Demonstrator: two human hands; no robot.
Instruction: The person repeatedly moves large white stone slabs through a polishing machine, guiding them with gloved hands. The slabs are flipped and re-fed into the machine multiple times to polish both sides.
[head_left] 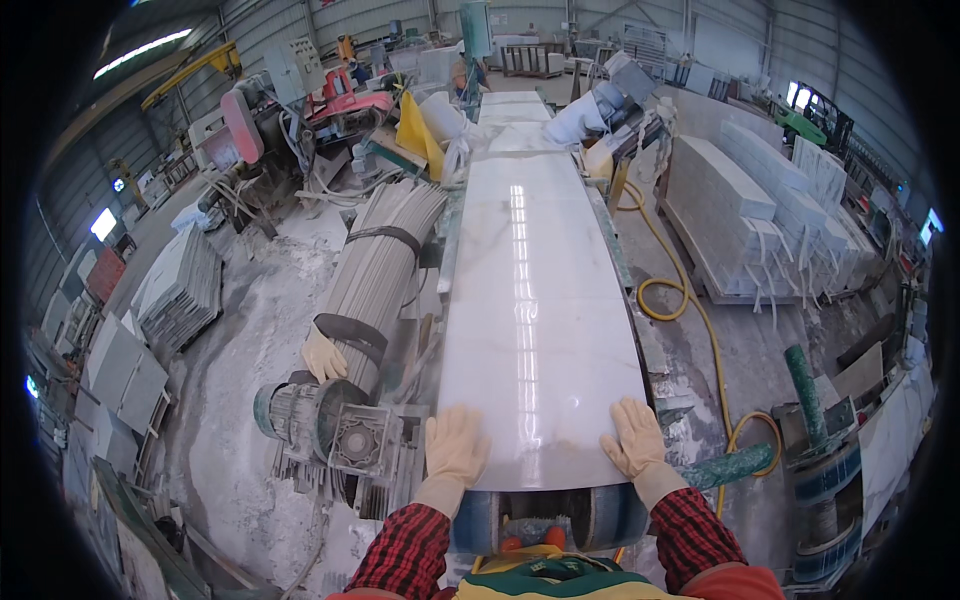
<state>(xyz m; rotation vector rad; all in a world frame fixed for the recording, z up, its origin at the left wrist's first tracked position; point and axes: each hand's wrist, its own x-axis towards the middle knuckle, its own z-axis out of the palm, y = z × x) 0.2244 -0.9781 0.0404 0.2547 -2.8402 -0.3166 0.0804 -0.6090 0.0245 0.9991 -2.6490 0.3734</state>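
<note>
A long polished white stone slab (540, 330) lies flat on a conveyor, stretching away from me. My left hand (456, 445), in a cream rubber glove, rests on the slab's near left corner with its fingers stretched forward. At the near right corner my right hand (636, 440), gloved alike, lies with fingers extended over the edge. Neither hand grips anything. Below the slab's near edge shows a blue conveyor roller (618, 516). Further slabs (512, 106) lie in line beyond this one.
Left of the conveyor stand a motor with gearbox (325, 425), a spare glove (324, 354) and a strapped bundle of long strips (385, 260). A yellow hose (712, 345) winds along the right floor. Stacked stone blocks (740, 210) stand farther right. Another person (462, 75) is at the far end.
</note>
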